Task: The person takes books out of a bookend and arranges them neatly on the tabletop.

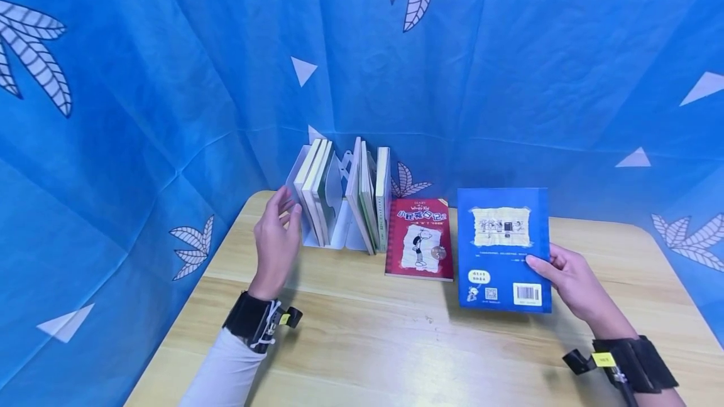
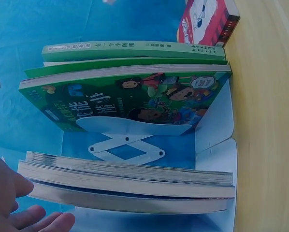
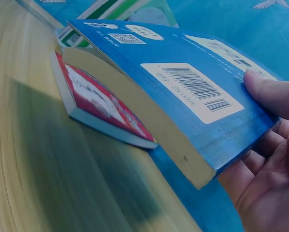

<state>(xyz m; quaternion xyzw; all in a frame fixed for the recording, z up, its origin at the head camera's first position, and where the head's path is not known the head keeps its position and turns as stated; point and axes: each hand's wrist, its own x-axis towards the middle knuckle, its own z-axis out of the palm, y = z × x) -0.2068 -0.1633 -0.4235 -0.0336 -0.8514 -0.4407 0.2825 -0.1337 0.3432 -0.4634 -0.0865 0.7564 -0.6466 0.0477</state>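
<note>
My right hand [image 1: 577,284] grips a blue paperback book [image 1: 503,256] by its right edge, thumb on the back cover and fingers beneath. The book is held above the table, its barcode showing in the right wrist view. My left hand [image 1: 276,240], fingers loosely bent, is beside the left end of a white extendable bookend [image 1: 341,231]; it holds nothing. Several books [image 2: 130,186] stand in the bookend's left part. Across the gap, a green picture book [image 2: 135,96] and other books stand in the right part. A red paperback [image 1: 420,240] lies right of them.
The wooden table [image 1: 362,338] carries everything. Behind it hangs a blue curtain [image 1: 537,80] with white leaf and triangle prints, close to the table's back edge. A camera strap [image 1: 633,363] is on the right wrist, another [image 1: 251,319] on the left.
</note>
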